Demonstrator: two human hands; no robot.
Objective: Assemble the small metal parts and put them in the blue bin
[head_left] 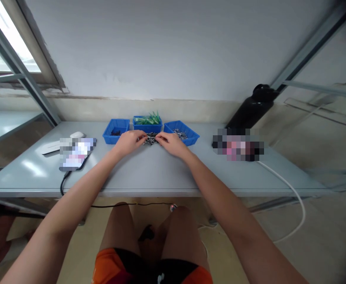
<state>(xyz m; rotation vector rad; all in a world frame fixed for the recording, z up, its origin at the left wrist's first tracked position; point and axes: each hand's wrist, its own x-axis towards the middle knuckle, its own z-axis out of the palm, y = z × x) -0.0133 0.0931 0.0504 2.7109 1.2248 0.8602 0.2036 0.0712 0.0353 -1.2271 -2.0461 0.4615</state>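
Note:
Both hands meet over a small pile of thin, dark and silvery pieces (150, 139) on the table. My left hand (129, 141) is at the pile's left side, thumb and fingertips pinched together. From the right, my right hand (173, 142) reaches in with its fingers also pinched. Whatever lies between the fingertips is too small to make out. Behind the hands stand three blue trays: a left tray (104, 136) with dark small pieces, a middle tray (147, 128) with green strips (149, 118), and a right tray (194, 137) with silvery thin pieces (180, 134).
On the left of the grey table (149, 177) lie a phone (77, 154) with a black cable, a flat white item (53, 146) and a white rounded case (77, 135). A black bottle (251, 108) and a blurred device (238, 148) with a white cable are at right.

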